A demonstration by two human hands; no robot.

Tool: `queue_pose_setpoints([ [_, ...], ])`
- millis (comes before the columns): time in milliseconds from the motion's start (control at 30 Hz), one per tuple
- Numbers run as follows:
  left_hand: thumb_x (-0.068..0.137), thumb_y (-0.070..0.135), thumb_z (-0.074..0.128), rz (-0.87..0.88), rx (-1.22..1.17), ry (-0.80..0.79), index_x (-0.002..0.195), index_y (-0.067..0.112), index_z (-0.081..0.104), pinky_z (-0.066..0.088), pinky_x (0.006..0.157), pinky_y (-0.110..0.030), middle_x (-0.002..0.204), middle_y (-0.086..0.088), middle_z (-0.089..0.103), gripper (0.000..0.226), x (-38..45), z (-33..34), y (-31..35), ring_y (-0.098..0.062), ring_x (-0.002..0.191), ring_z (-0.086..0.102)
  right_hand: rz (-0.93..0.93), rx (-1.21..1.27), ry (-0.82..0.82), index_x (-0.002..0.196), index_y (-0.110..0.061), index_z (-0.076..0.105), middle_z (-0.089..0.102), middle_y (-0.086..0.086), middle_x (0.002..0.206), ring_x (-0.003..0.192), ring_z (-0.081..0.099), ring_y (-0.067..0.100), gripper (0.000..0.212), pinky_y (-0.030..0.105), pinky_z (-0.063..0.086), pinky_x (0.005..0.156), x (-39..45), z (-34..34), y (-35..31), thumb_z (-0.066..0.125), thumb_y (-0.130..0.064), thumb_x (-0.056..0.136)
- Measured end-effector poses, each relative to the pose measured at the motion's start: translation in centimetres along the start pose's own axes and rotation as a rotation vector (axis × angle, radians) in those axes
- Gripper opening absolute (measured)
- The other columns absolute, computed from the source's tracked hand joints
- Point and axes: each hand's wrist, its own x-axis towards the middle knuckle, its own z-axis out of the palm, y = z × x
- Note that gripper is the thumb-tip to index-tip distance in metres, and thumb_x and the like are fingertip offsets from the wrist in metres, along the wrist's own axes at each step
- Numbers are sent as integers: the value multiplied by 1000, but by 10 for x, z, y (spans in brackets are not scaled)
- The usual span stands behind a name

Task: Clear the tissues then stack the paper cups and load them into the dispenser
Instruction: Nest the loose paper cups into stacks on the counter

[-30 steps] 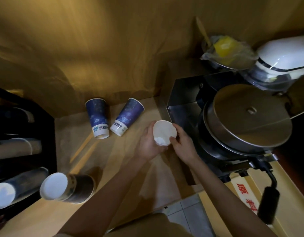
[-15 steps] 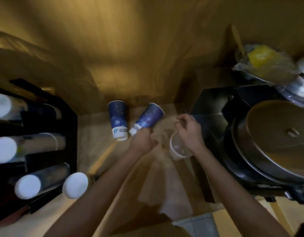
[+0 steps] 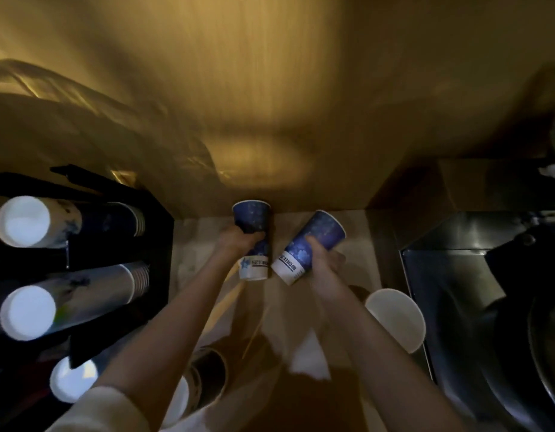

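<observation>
Two blue paper cups stand upside down at the back of the wooden counter (image 3: 204,244). My left hand (image 3: 238,243) grips the left blue cup (image 3: 252,224). The right blue cup (image 3: 313,244) leans left, and my right hand (image 3: 324,260) is wrapped around it. A white cup (image 3: 394,318) lies on the counter to the right of my right forearm. Another cup (image 3: 201,388) lies on its side under my left forearm. The black cup dispenser (image 3: 114,275) on the left holds stacks of cups (image 3: 67,302) in its tubes.
A dark metal machine (image 3: 488,307) fills the right side of the counter. A wooden wall (image 3: 270,104) rises directly behind the cups. A pale sheet, perhaps tissue (image 3: 310,357), lies near the counter's front between my arms.
My hands let go of the white cup, which now lies on the counter at the right. Both hands reached forward and closed on the two blue cups. The camera swung left.
</observation>
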Motion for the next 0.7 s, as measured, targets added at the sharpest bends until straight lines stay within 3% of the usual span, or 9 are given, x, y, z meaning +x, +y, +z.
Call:
queue_pose_setpoints([
  [67, 74, 39, 72, -40, -139, 4, 122, 4, 50, 48, 89, -39, 121, -19, 60, 63, 10, 4, -2, -32, 108, 59, 18, -18, -20, 132, -3, 27, 53, 23, 125, 91, 58, 30, 80, 35, 45, 74, 6, 4, 1, 75, -30, 73],
  [167, 71, 36, 75, -88, -289, -14, 121, 4, 50, 50, 84, -37, 120, -18, 61, 64, 20, 9, -5, -31, 106, 61, 15, -65, -2, 133, -3, 25, 51, 24, 129, 108, 57, 36, 82, 37, 47, 81, 18, 9, 1, 75, -30, 73],
  [400, 71, 29, 76, -95, -281, -12, 119, 2, 47, 47, 86, -38, 121, -20, 58, 62, 23, 20, -13, -33, 108, 58, -81, -121, -45, 129, -1, 34, 57, 22, 125, 105, 60, 37, 74, 43, 51, 90, 28, 8, 6, 76, -23, 73],
  [567, 60, 30, 83, -58, -315, 82, 123, 3, 40, 49, 94, -48, 128, -21, 54, 81, 4, 23, -12, -37, 114, 55, -292, -93, -30, 129, -5, 38, 58, 21, 123, 103, 61, 37, 73, 45, 50, 93, 8, 1, -4, 78, -9, 68],
  [700, 56, 16, 85, 73, -343, 213, 124, 0, 37, 45, 95, -45, 127, -22, 50, 85, -35, 29, -5, -38, 118, 50, -555, -146, 4, 127, -5, 38, 57, 20, 125, 108, 59, 34, 75, 39, 47, 96, -21, -13, -27, 79, -7, 64],
])
